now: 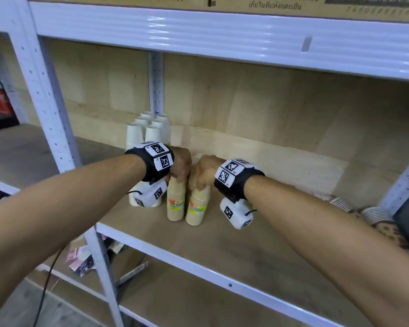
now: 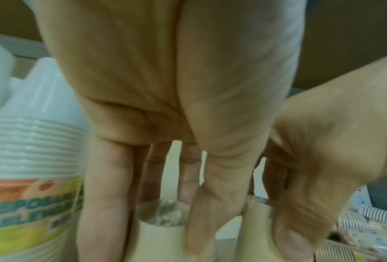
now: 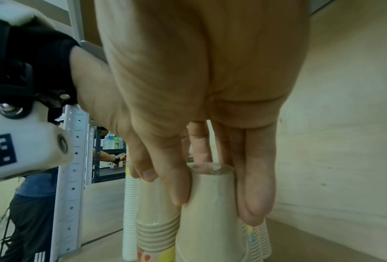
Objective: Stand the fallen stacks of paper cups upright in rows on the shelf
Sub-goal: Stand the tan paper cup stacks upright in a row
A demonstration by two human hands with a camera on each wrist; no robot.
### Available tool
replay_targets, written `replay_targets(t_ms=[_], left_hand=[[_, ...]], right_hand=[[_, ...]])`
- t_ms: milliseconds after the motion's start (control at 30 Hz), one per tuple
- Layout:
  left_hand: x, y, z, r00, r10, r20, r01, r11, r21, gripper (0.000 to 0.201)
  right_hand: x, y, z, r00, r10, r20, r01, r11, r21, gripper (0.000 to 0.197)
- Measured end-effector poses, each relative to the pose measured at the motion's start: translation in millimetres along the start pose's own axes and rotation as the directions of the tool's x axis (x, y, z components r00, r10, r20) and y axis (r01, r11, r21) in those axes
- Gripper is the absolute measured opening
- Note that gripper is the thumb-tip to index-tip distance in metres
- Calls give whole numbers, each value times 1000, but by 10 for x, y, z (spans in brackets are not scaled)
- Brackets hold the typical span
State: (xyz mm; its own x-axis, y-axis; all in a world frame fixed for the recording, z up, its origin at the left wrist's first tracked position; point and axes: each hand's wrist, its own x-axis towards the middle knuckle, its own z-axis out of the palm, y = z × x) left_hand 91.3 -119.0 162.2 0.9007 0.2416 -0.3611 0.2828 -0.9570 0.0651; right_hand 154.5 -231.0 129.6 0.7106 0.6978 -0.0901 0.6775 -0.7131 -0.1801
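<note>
At frame centre, left hand [image 1: 181,165] and right hand [image 1: 206,171] each grip a tan wrapped paper-cup stack; both should set down flush together.

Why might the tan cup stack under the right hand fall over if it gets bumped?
The right stack is tall and narrow, so it would probably tip easily. Paper cups in thin wrap likely weigh little, so a small nudge could move it. The right hand grips only its top; the left stack beside it may steady it somewhat.
</note>
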Motion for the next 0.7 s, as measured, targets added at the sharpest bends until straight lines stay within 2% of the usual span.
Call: replay_targets(t_ms=[67,133,233,400,533,700], left_hand=[[20,-75,26,1000,6,-11,-6,1000,-25,28],[14,-133,58,999,21,-32,-21,1000,-11,31],[-7,-168,66,998,36,-59,-38,999,-26,32],[55,-233,46,997,41,-67,-46,996,-77,32],[65,-250,-67,996,46,-77,-53,995,-88,27],[115,-217,-315,992,79,-102,-87,993,-85,32]], right_hand=[[5,-120,17,1000,-12,27,12,1000,-12,37],[47,-199,42,997,-12,71,15,999,-31,32],[77,-250,37,998,-13,56,13,1000,2,24],[96,-257,8,998,-41,51,40,999,13,37],[96,-199,-50,997,-27,67,23,998,58,39],[-4,-10,-271,999,14,29,-15,998,63,41]])
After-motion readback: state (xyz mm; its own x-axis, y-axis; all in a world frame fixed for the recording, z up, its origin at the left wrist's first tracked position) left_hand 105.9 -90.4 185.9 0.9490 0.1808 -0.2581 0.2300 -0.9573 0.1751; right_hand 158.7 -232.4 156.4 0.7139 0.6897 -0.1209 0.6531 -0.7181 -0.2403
